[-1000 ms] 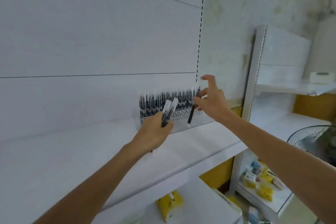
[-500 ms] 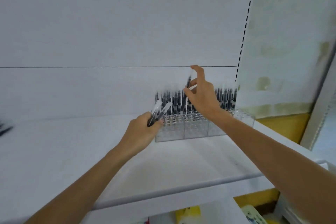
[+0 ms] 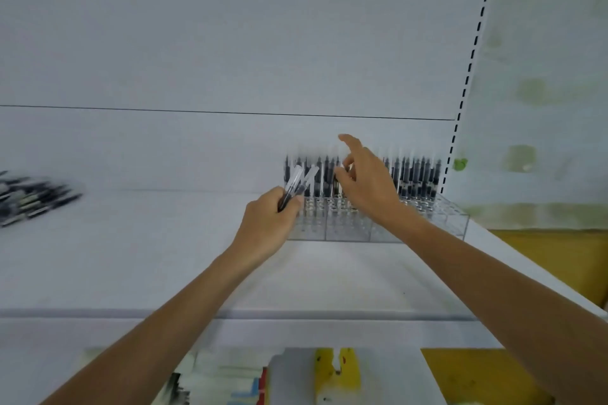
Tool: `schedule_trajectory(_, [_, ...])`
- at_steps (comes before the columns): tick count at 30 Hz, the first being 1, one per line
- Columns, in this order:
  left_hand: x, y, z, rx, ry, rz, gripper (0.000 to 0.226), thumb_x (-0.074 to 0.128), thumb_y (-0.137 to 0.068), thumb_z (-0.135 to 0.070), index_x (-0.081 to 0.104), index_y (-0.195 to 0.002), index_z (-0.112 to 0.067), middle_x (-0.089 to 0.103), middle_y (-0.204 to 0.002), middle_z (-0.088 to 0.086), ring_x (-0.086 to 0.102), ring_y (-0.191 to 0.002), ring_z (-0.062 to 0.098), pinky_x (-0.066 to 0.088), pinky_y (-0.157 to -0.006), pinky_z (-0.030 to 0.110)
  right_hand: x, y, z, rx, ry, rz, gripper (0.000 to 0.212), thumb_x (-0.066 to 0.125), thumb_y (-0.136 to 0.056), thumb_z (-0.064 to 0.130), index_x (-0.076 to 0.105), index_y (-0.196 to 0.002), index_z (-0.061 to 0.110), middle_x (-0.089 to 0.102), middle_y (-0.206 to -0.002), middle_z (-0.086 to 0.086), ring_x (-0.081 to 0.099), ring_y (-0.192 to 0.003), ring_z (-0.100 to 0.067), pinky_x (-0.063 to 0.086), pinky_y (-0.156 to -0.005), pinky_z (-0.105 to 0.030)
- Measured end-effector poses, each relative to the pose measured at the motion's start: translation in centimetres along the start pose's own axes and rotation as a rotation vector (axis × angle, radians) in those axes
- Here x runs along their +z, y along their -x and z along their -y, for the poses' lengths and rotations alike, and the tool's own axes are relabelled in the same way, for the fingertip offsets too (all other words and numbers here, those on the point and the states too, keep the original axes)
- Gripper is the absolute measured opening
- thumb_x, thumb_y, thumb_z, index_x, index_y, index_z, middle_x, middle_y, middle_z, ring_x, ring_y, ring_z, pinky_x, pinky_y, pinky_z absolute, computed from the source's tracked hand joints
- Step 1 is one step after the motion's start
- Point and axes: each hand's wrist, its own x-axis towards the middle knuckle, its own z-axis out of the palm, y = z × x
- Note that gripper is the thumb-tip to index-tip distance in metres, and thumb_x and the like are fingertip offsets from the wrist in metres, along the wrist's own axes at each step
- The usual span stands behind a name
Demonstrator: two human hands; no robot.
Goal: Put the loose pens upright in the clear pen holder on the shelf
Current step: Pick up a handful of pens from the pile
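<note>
**A:** Where are the pens that are being carried?

**B:** In the left hand (image 3: 266, 227). Its fingers are curled round the lower ends of a small bunch of slim black pens with clear caps (image 3: 297, 186), with the thumb across the front.

**A:** Which way do they point?

**B:** Their long axes run up and a little to the right out of the fist. The clear cap ends stand above the knuckles and the dark ends are buried in the palm. I can make out two caps; blur hides any more.

**A:** And the holder?

**B:** The clear plastic grid pen holder (image 3: 378, 227) stands on the white shelf (image 3: 131, 256), just beyond the left fingers and under the right ones. Its back rows carry upright black pens (image 3: 414, 174), long axes vertical, behind both sets of fingertips.

**A:** What is the right hand doing?

**B:** The right hand (image 3: 368, 187) hovers over the middle of the holder. Its index finger (image 3: 353, 145) is stretched up and to the left. The thumb and another finger are drawn narrow beside the top of a dark pen in the row. It is too blurred to tell whether they pinch it.

**A:** Anything else nearby?

**B:** A loose heap of black pens (image 3: 29, 197) lies flat on the shelf, well to the left of the left fingers, its long axes roughly sideways. A yellow box (image 3: 335, 371) sits below the shelf edge, beneath the wrists.
</note>
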Motion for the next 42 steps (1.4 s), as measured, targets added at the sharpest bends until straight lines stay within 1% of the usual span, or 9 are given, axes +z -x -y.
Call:
schedule_trajectory(5, [3.0, -0.5, -1.7, -0.052, 0.141, -0.049, 0.024, 0.042, -0.096, -0.025, 0.047, -0.08, -0.009, 0.053, -0.073, 0.008, 0.046, -0.062, 0.018, 0.037, -0.057, 0.029, -1.5, 2.1, 1.9, 0.191, -0.559, 0.271, 0.033, 0.061, -0.09, 0.019, 0.049, -0.12, 0.013, 0.069, -0.089, -0.007, 0.069, -0.069, -0.015, 0.058, -0.07, -0.033])
schedule_trajectory(9, [4.6, -0.3, -2.3, -0.032, 0.183, -0.016, 0.027, 0.037, -0.099, -0.026, 0.045, -0.075, -0.016, 0.05, -0.07, 0.002, 0.046, -0.063, 0.015, 0.037, -0.064, 0.032, -2.2, 1.9, 1.8, 0.256, -0.698, 0.207, 0.042, 0.067, -0.085, 0.008, 0.047, -0.121, 0.011, 0.069, -0.08, -0.009, 0.067, -0.064, -0.014, 0.058, -0.067, -0.028])
schedule_trajectory(13, [3.3, -0.4, -3.0, -0.032, 0.185, 0.012, 0.026, 0.035, -0.1, -0.027, 0.049, -0.085, -0.01, 0.052, -0.062, 0.002, 0.045, -0.049, 0.012, 0.039, -0.048, 0.024, -2.6, 0.8, 2.5, 0.276, -0.833, 0.203, 0.049, 0.07, -0.081, 0.004, 0.047, -0.124, 0.012, 0.068, -0.079, -0.01, 0.067, -0.067, -0.015, 0.059, -0.073, -0.033])
schedule_trajectory(15, [2.6, -0.2, -2.7, -0.047, 0.132, 0.056, 0.026, 0.035, -0.1, -0.027, 0.049, -0.087, -0.009, 0.054, -0.062, 0.002, 0.046, -0.045, 0.011, 0.038, -0.039, 0.019, -2.7, -0.2, 2.7, 0.306, -0.899, 0.091, 0.045, 0.067, -0.082, -0.002, 0.049, -0.12, 0.014, 0.067, -0.08, -0.011, 0.068, -0.064, -0.018, 0.059, -0.072, -0.04])
schedule_trajectory(20, [1.7, 0.5, -0.3, 0.0, -0.106, 0.053, 0.028, 0.044, -0.097, -0.028, 0.054, -0.09, -0.002, 0.053, -0.065, 0.003, 0.045, -0.048, 0.007, 0.031, -0.041, 0.009, -3.1, -2.8, 1.1, 0.1, -0.545, -0.247, 0.044, 0.06, -0.083, -0.003, 0.044, -0.12, 0.016, 0.059, -0.077, -0.004, 0.065, -0.071, -0.024, 0.059, -0.068, -0.036])
schedule_trajectory(25, [1.2, 0.3, 0.7, -0.008, -0.202, 0.035, 0.027, 0.048, -0.094, -0.023, 0.06, -0.086, 0.0, 0.043, -0.059, -0.003, 0.036, -0.05, 0.01, 0.031, -0.043, 0.012, -2.3, -3.3, -0.8, -0.036, -0.298, -0.169, 0.044, 0.058, -0.086, -0.001, 0.041, -0.124, 0.013, 0.054, -0.075, 0.002, 0.055, -0.067, -0.008, 0.049, -0.066, -0.024])
schedule_trajectory(30, [1.6, 0.2, 0.8, -0.03, -0.213, 0.019, 0.031, 0.044, -0.096, -0.025, 0.063, -0.091, -0.001, 0.043, -0.057, -0.005, 0.036, -0.048, 0.009, 0.029, -0.042, 0.015, -1.4, -3.6, -1.0, -0.075, -0.227, -0.144, 0.044, 0.055, -0.087, -0.001, 0.04, -0.127, 0.012, 0.052, -0.076, 0.001, 0.053, -0.069, -0.009, 0.041, -0.061, -0.008])
schedule_trajectory(37, [2.4, -0.1, 0.7, -0.031, -0.234, 0.027, 0.026, 0.047, -0.094, -0.025, 0.057, -0.087, -0.002, 0.045, -0.061, -0.003, 0.038, -0.053, 0.011, 0.027, -0.045, 0.017, 0.0, -1.4, -1.4, -0.048, -0.103, 0.152, 0.045, 0.053, -0.091, 0.002, 0.035, -0.13, 0.012, 0.063, -0.082, -0.017, 0.061, -0.072, -0.032, 0.055, -0.069, -0.045])
schedule_trajectory(42, [2.5, -0.2, 0.2, 0.004, -0.15, -0.039, 0.022, 0.044, -0.096, -0.02, 0.056, -0.093, -0.001, 0.057, -0.076, 0.007, 0.042, -0.056, 0.011, 0.034, -0.046, 0.011, -0.4, -1.2, -1.4, -0.123, 0.059, -0.111, 0.045, 0.056, -0.092, 0.019, 0.041, -0.135, 0.015, 0.058, -0.103, -0.006, 0.05, -0.077, -0.013, 0.047, -0.069, -0.033])
